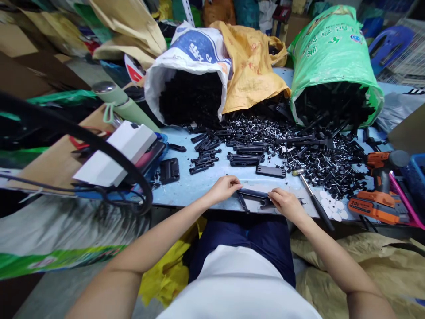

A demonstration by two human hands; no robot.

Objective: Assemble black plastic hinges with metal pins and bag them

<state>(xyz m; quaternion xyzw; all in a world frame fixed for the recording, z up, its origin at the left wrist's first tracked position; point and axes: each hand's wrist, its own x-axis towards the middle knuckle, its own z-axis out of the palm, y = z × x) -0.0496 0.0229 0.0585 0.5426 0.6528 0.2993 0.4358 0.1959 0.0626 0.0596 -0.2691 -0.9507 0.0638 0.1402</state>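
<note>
A long black plastic part (254, 193) lies at the table's front edge, between my two hands. My left hand (227, 188) pinches its left end with thumb and fingertips. At its right end, my right hand (284, 201) has its fingers closed over the part and hides some of it. A thinner black arm (243, 204) slants down from the left end toward the edge. Beyond my hands lie several similar black parts (246, 159) in a stack and a ribbed black bar (270, 171).
A hammer (315, 199), white discs (333, 207) and an orange cordless drill (378, 190) lie to the right. Behind are heaped screws and small black parts (318, 164), a white sack (195, 48) and a green sack (332, 57). A black cable (109, 148) arches at left.
</note>
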